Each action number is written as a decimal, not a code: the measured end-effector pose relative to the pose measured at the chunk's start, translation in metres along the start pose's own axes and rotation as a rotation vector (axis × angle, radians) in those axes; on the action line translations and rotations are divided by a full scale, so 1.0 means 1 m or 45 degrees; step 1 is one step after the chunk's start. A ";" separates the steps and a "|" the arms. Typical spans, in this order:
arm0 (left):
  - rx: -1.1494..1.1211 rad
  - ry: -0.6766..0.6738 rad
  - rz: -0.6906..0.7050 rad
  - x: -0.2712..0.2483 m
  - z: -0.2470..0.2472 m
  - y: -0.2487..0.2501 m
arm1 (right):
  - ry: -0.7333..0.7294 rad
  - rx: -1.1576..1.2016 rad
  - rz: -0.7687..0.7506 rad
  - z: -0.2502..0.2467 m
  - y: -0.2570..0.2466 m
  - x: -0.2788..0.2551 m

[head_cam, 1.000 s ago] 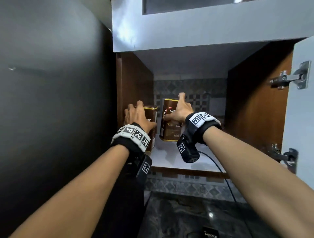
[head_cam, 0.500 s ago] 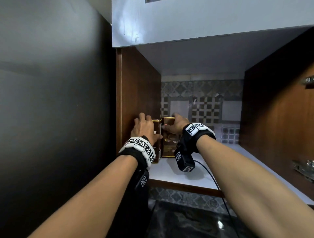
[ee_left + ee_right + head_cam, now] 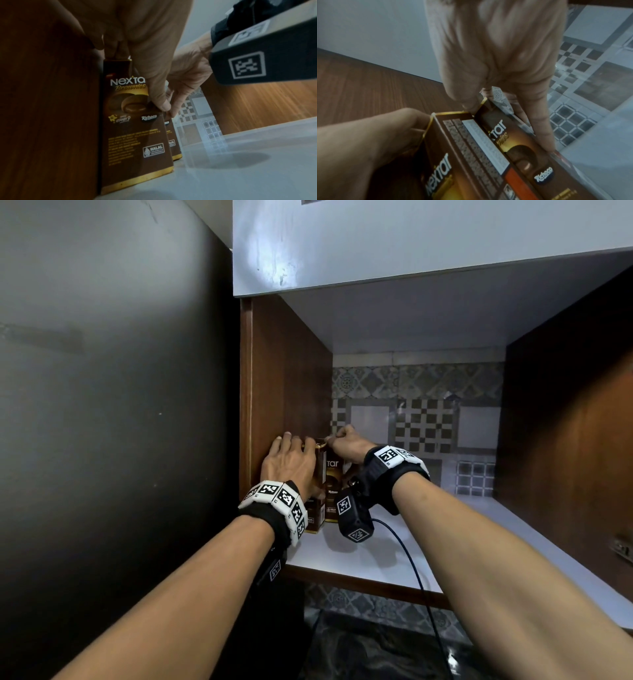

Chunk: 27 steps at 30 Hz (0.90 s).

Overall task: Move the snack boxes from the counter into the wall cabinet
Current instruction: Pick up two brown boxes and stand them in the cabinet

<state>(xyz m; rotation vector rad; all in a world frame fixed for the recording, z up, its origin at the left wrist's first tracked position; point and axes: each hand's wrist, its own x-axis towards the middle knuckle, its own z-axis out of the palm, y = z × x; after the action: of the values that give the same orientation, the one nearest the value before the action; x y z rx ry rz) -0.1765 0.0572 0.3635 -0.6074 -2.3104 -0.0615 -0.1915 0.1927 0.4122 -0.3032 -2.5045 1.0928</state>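
Two brown Nextar Brownies snack boxes stand upright side by side on the white cabinet shelf (image 3: 394, 546), tight against the left wooden wall (image 3: 284, 392). My left hand (image 3: 291, 463) grips the left snack box (image 3: 314, 522) from its top, thumb on the front face (image 3: 160, 104). My right hand (image 3: 342, 440) grips the right snack box (image 3: 333, 484) at its top edge. In the left wrist view the left snack box (image 3: 133, 135) is in front and the right snack box (image 3: 174, 146) behind it. In the right wrist view the right hand's fingers (image 3: 544, 128) run down the right snack box (image 3: 522, 148), next to the left snack box (image 3: 453, 162).
The shelf to the right of the boxes is bare up to the wooden right wall (image 3: 565, 440). Patterned tiles (image 3: 418, 419) form the back. A dark panel (image 3: 102, 405) stands left of the cabinet. A black cable (image 3: 418, 577) hangs over the shelf edge above the dark counter (image 3: 376, 645).
Both hands have carried the boxes deeper and leftward. The right box, held apart a second ago, now stands against the left box by the cabinet wall.
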 end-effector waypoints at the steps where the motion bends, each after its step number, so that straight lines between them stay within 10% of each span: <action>1: 0.034 -0.001 0.005 0.001 0.001 -0.001 | -0.003 0.034 0.014 0.001 -0.001 0.001; 17: 0.140 0.008 0.054 -0.010 -0.004 -0.003 | -0.168 0.178 0.175 0.006 0.000 -0.019; 27: -0.542 0.133 0.131 -0.118 -0.046 0.046 | 0.216 0.206 -0.113 -0.029 0.044 -0.192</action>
<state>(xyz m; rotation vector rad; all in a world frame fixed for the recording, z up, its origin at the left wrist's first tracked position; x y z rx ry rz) -0.0531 0.0402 0.3111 -0.9105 -2.1709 -0.5339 -0.0041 0.1745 0.3470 -0.2259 -2.2446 1.1734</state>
